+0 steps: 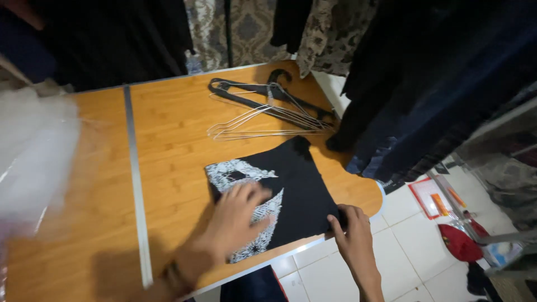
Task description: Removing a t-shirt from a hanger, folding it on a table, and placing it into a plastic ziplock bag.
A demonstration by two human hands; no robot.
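Both hands, left (238,215) flat, right (351,234) pinching, meet folded black cloth (299,190).

Folded black garment (291,190) (white-patterned), flat

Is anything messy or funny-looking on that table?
A little. The hangers lie in a loose, crossed heap near the table's far edge. The folded black cloth sits crooked, one corner past the near edge, under the right hand. Nothing looks spilled or broken.

Left hand (238,215) lies flat, palm down, fingers spread and pointing forward. Right hand (352,235) reaches in, fingers curled in a pinch.
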